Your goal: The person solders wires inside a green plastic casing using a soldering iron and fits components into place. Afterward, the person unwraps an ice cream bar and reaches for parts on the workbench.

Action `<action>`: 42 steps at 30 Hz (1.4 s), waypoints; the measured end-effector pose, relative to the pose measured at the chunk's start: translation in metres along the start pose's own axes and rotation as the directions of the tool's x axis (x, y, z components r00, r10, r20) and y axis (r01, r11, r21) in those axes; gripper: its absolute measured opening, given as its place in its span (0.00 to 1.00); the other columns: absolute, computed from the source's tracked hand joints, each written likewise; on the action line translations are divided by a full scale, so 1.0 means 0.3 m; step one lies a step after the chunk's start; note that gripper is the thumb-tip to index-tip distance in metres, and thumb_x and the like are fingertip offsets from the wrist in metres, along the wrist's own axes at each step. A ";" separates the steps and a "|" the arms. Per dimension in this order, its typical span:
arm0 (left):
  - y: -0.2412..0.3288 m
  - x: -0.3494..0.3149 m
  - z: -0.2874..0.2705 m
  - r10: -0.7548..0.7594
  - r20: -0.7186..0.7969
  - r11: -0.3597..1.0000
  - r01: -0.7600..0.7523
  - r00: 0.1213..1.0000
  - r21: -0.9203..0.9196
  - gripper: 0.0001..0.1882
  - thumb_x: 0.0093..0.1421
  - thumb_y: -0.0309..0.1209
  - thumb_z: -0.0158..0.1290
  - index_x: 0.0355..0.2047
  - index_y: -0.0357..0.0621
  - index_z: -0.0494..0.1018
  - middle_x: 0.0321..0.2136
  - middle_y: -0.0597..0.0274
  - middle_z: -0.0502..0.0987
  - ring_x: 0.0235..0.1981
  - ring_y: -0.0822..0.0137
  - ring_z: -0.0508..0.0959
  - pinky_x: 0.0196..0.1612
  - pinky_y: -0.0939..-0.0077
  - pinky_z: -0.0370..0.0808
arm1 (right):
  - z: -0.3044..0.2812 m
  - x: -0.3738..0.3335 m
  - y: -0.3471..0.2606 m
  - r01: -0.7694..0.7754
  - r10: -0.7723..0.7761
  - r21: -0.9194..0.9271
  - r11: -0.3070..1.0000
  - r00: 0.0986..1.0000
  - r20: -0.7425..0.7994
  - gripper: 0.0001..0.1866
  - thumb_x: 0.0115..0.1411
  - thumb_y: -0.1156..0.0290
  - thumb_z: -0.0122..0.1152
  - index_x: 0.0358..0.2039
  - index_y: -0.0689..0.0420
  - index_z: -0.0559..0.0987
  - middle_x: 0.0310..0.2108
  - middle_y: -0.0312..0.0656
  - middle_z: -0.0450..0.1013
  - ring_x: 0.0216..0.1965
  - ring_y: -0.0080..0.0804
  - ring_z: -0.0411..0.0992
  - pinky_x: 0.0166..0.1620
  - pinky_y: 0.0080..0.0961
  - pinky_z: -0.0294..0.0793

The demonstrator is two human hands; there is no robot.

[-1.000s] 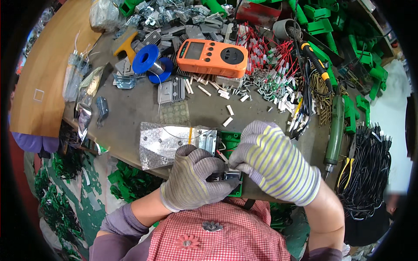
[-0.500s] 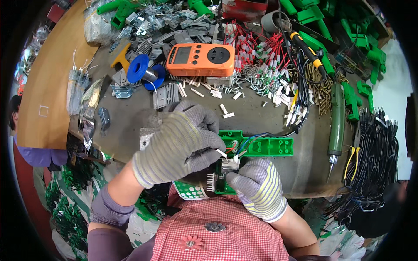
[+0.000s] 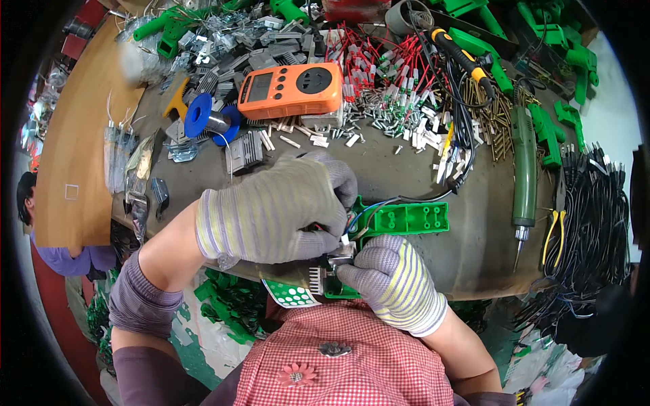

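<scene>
A green plastic housing half [image 3: 409, 218] lies before me, its handle pointing right. Blue and black wires [image 3: 374, 208] run into it. My left hand [image 3: 274, 213], in a striped glove, reaches over its left end with fingertips pinched together beside the wires; what they grip is hidden behind the glove. A small white piece [image 3: 345, 239] shows just by those fingertips. My right hand [image 3: 393, 281], gloved too, is closed with thumb and finger on a silver metal part [image 3: 340, 257] at the housing's near end. Beside that part is a row of pale metal fins [image 3: 316, 279].
Beyond my hands lie an orange meter [image 3: 291, 91], a blue solder spool [image 3: 210, 122], and heaps of red-wired lamps [image 3: 359, 61], screws and white sleeves. To the right are a green electric screwdriver [image 3: 523, 176], yellow-handled pliers [image 3: 554, 237] and black cords [image 3: 592, 216].
My left hand has shifted down and its fingers now cover more of the wires; the small white tube it pinched is no longer clearly seen. My right hand keeps its hold on the metal part.
</scene>
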State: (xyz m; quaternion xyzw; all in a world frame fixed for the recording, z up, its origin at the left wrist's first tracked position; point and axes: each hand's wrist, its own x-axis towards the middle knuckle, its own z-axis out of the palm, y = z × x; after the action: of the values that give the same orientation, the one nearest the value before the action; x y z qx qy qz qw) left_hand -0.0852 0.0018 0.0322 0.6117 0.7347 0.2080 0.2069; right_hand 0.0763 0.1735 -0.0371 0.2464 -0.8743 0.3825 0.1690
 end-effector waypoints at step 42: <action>-0.282 -0.889 0.005 -0.599 -0.795 -0.006 0.993 -0.099 -0.119 0.14 0.55 0.38 0.57 0.39 0.47 0.81 0.38 0.44 0.78 0.39 0.45 0.79 0.44 0.53 0.75 | -0.009 -0.017 -0.068 -0.208 0.213 0.066 0.976 0.972 -0.099 0.08 0.55 0.81 0.67 0.35 0.57 0.80 0.31 0.42 0.75 0.34 0.37 0.74 0.42 0.31 0.74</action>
State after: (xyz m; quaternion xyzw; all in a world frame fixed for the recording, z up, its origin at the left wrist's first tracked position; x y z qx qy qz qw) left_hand -0.1088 -0.2746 -0.0031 -0.1212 0.9783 0.0026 -0.1680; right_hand 0.0921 0.1651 -0.0260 0.1365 -0.8744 0.4348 0.1664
